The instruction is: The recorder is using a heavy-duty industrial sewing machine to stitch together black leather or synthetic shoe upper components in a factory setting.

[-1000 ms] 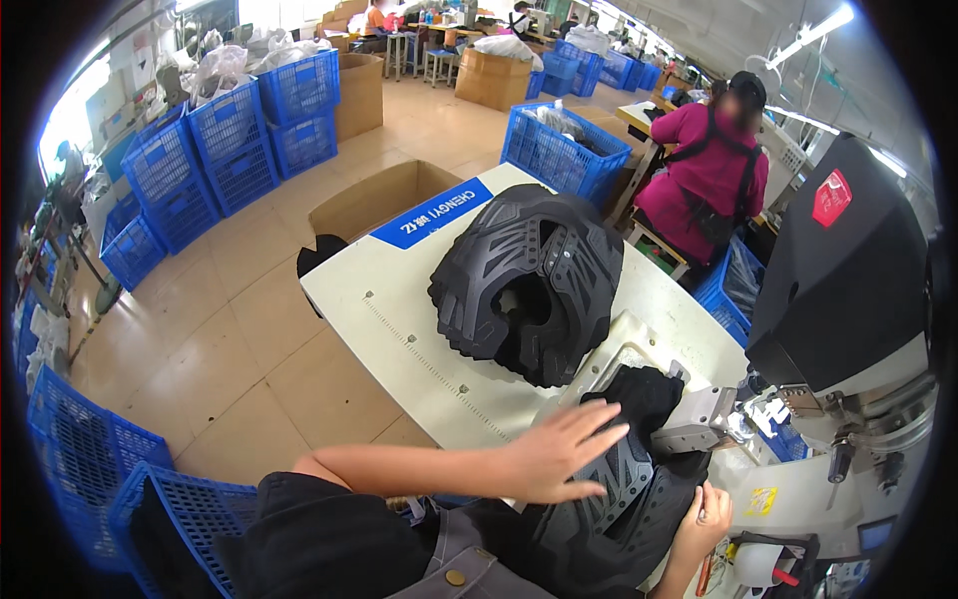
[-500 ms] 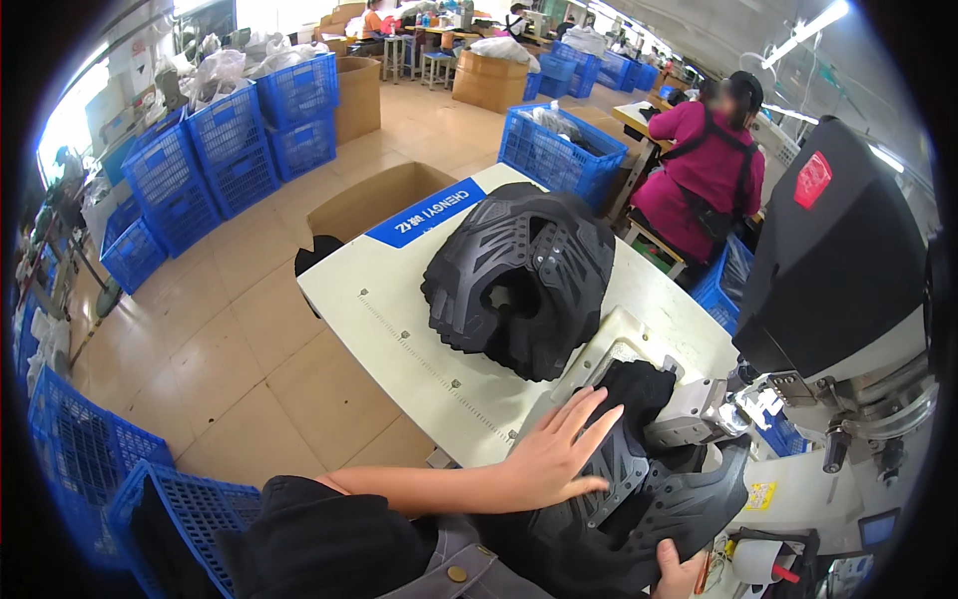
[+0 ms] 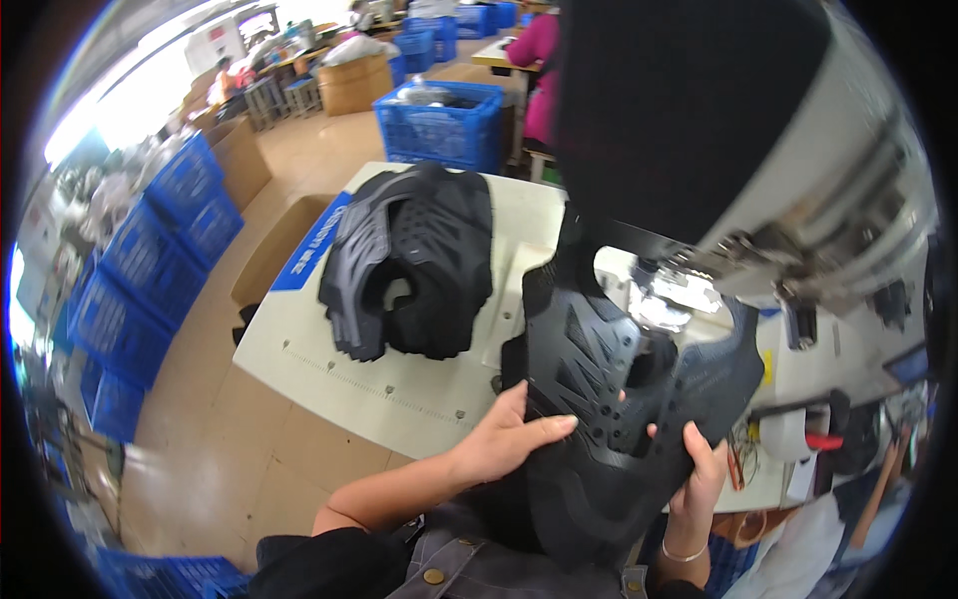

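Observation:
A flat black shoe upper (image 3: 589, 479), with cut-out patterns and two rows of eyelet holes, is held up in front of me over the near edge of the sewing table. My left hand (image 3: 509, 439) grips its left edge, thumb on top and some fingers underneath. On the opposite edge, my right hand (image 3: 701, 469) pinches it between thumb and fingers. The far end of the upper lies beneath the sewing machine (image 3: 689, 110), close to its shiny metal needle area (image 3: 674, 295); whether they touch, I cannot tell. A pile of similar black uppers (image 3: 449, 240) rests on the table to the left.
The white table (image 3: 289, 369) has a ruler scale along its near left side. Beyond it stand a blue crate (image 3: 439, 130) and a cardboard box (image 3: 274, 245). Stacked blue crates (image 3: 150, 270) line the left. Scissors with orange handles (image 3: 736, 467) lie at right; a person in magenta sits behind the machine.
My view has swung right and closer to the machine. The upper has been raised and turned toward me. My left hand has gone from lying spread on it to gripping its edge.

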{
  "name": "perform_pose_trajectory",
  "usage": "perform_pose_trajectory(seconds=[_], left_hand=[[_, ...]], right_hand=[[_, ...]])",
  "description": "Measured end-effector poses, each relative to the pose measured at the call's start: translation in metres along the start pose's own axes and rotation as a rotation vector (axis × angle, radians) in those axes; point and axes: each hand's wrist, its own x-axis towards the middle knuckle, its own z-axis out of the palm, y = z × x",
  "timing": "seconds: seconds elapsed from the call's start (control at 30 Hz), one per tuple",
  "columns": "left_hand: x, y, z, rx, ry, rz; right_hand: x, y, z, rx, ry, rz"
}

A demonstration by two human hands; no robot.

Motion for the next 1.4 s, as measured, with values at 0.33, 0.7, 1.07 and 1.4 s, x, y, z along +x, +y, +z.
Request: perform_pose_trajectory(seconds=[0.33,0.7,1.07,1.4], left_hand=[[0.036,0.027,0.023,0.098,0.026,0.061],[0.042,0.028,0.034,0.434,0.029,0.222],[0.037,0.017,0.033,0.456,0.123,0.263],[0.042,0.015,0.029,0.529,0.182,0.329]], right_hand=[[0.038,-0.024,0.006,-0.023,-0.137,0.034],[0.046,-0.017,-0.01,0.054,-0.171,-0.054],[0.029,-0.016,-0.018,-0.117,-0.173,-0.133],[0.026,-0.018,-0.019,-0.312,-0.18,-0.2]])
